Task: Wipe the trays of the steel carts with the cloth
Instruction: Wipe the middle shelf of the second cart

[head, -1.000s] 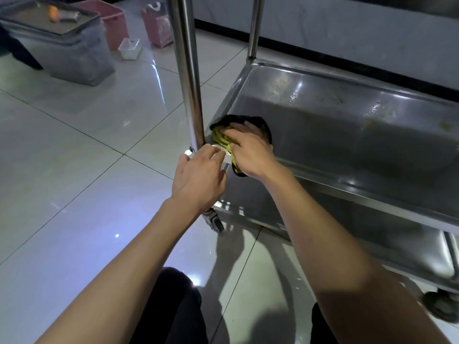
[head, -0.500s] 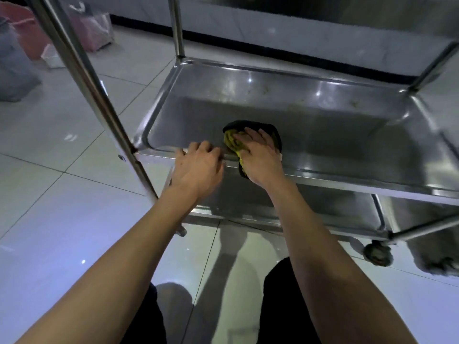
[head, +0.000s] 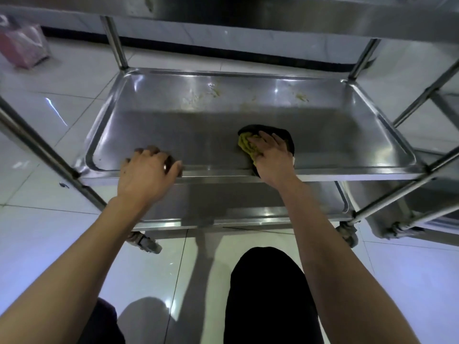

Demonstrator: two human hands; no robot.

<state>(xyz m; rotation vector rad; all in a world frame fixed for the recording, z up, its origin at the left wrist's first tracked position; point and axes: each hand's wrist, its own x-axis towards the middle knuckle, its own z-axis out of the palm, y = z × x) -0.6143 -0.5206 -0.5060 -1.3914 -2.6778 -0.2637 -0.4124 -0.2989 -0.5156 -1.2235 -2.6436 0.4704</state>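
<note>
Now the right hand (head: 272, 155) is lying flat with its fingers spread on the cloth (head: 250, 145), a dark rag with a yellow-green fold showing, and is pressing it onto the floor of the middle tray (head: 188, 135) of the steel cart (head: 116, 43), just inside the near rim. Compared with a second ago, the cloth is sitting well to the right of the near-left corner where it was bunched beside the upright post (head: 44, 155); half a second ago it was nearer the middle of the front edge, right beside the other hand. The left hand (head: 146, 173) is gripping the near rim with its fingers curled over the lip, and the two hands are now well apart rather than almost touching. Yellowish smears (head: 198, 98) are showing along the far part of the tray, away from the cloth. A lower tray (head: 248, 214) is lying beneath, and a pink basket (head: 24, 45) is standing on the tiled floor at the far left.
</note>
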